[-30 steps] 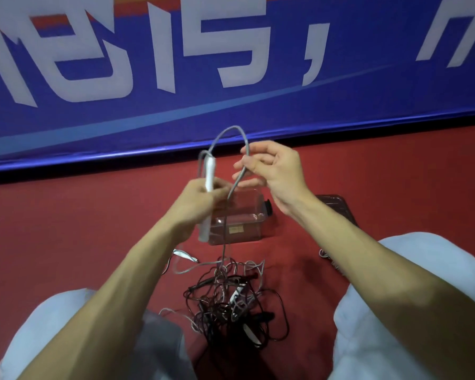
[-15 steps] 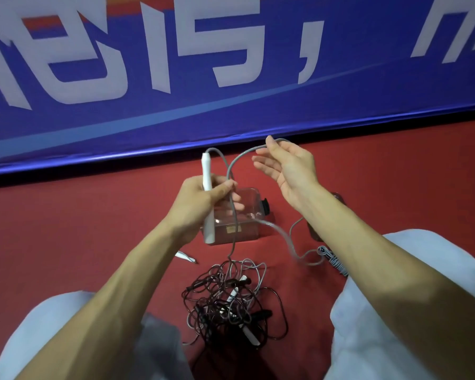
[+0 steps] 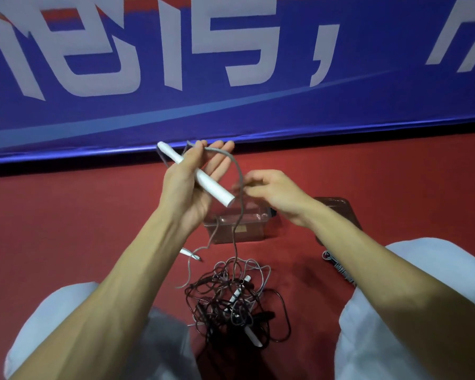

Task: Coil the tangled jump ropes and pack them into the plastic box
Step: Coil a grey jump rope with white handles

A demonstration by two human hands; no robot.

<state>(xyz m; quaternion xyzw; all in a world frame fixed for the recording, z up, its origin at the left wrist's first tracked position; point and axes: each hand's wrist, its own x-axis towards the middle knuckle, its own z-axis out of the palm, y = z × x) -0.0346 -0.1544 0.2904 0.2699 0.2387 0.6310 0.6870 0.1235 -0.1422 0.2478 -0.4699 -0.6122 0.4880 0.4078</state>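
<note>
My left hand [image 3: 192, 185] is raised and holds a white jump-rope handle [image 3: 203, 179] under its thumb, fingers stretched out. A grey rope [image 3: 240, 193] loops over those fingers and hangs down. My right hand [image 3: 272, 193] pinches this grey rope just right of the handle's lower end; it is motion-blurred. The rope drops into a tangled pile of black and grey ropes [image 3: 231, 303] on the red floor between my knees. The clear plastic box [image 3: 247, 229] stands open on the floor behind the pile, below my hands.
The box lid [image 3: 340, 209] lies right of the box, partly behind my right forearm. A coiled striped rope [image 3: 337, 266] sits by my right knee. Another handle tip [image 3: 188, 253] lies left of the pile. A blue banner [image 3: 231, 78] closes off the far side.
My left hand rose and tilted the handle, opening its fingers with the rope looped over them. My right hand came down and leftward to pinch the rope near the handle.
</note>
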